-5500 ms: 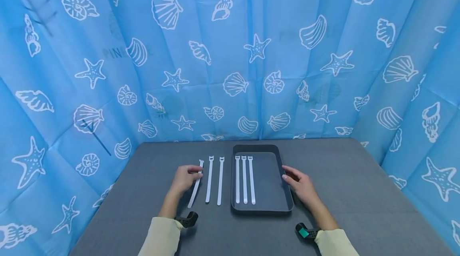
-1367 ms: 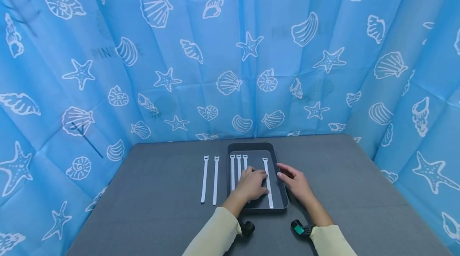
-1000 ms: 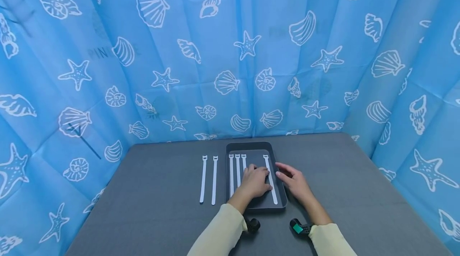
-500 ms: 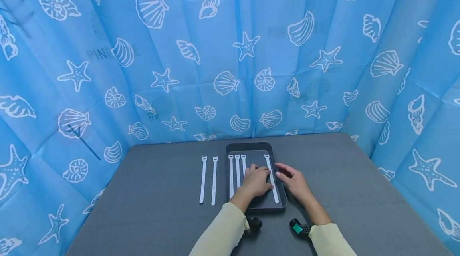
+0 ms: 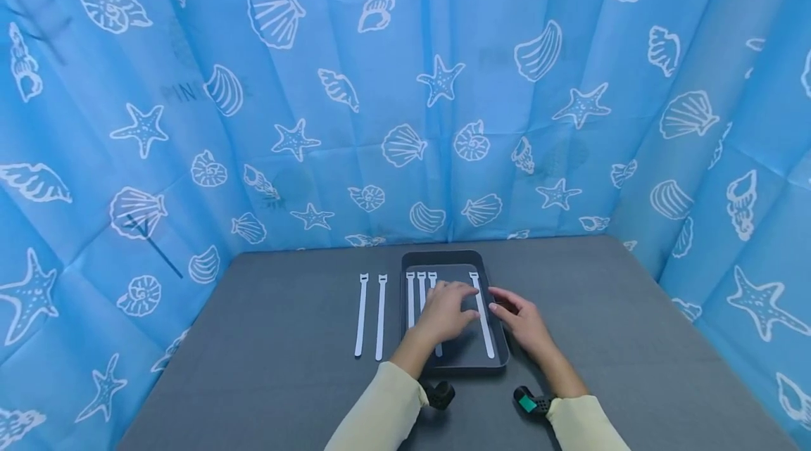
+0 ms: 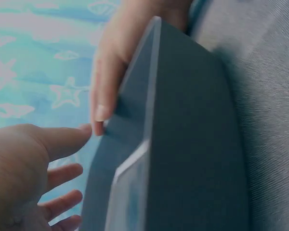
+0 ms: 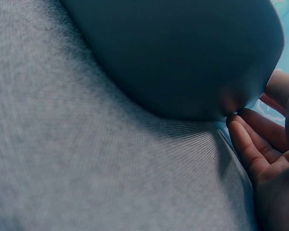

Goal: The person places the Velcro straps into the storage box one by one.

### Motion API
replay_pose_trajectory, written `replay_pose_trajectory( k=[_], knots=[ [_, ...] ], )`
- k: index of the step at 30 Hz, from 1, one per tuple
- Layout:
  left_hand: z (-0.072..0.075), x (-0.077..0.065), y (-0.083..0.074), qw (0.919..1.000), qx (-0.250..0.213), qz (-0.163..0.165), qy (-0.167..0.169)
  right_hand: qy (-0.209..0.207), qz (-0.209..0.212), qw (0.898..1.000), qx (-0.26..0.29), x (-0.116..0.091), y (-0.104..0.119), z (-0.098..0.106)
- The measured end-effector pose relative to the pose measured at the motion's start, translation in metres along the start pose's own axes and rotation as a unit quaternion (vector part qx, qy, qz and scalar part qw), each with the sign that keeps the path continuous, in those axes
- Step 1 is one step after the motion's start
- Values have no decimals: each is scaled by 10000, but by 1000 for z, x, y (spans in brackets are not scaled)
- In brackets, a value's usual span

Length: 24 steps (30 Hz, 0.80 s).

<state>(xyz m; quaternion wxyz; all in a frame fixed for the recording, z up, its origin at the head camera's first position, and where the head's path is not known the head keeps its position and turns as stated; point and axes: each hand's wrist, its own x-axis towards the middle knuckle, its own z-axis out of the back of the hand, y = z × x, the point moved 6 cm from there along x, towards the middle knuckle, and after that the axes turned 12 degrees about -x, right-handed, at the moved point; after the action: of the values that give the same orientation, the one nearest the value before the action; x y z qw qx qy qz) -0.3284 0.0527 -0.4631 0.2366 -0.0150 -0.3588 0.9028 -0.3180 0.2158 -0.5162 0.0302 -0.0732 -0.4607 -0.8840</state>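
My left hand (image 5: 445, 312) hovers over the dark grey tray (image 5: 465, 369), thumb and fingers apart, nothing between them. Just right of its fingertips a white slotted-head cable strap (image 5: 484, 324) lies along the tray's right side. Three similar straps (image 5: 410, 300) stand side by side in the tray's left part, partly hidden by that hand. At the tray's right rim, my right hand (image 5: 524, 321) grips the wall. In the right wrist view its fingers (image 7: 253, 147) touch the outside of the tray; in the left wrist view its fingertips (image 6: 102, 113) reach over the rim.
Two more white straps (image 5: 361, 316) lie roughly parallel on the grey cloth-covered table (image 5: 285, 338), left of the tray. A blue seashell-patterned curtain (image 5: 355, 120) hangs behind the table and along its sides.
My left hand brought the leftmost strap from the table into the tray's right part, shifted it rightward, then let go and lifted slightly. My right hand stays at the rim.
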Motion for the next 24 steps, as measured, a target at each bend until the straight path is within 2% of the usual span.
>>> replay_pose_trajectory(
  k=[5,9,17,20,24],
  knots=[
    [19,-7,2,9979,-387,-56,-513,16,-62,10000,29,-1,-1,-1],
    [35,-18,11,9930,-660,-153,-971,17,-109,9999,-25,0,-1,-2],
    [63,-46,45,9797,-963,-178,-1749,97,-179,9998,55,0,-1,-4],
    [71,-52,58,9737,-1115,-116,-1986,89,-175,9998,55,0,0,-3],
    [78,-56,74,9695,-1079,91,-2199,83,-169,9998,60,0,-1,-2]
  ],
)
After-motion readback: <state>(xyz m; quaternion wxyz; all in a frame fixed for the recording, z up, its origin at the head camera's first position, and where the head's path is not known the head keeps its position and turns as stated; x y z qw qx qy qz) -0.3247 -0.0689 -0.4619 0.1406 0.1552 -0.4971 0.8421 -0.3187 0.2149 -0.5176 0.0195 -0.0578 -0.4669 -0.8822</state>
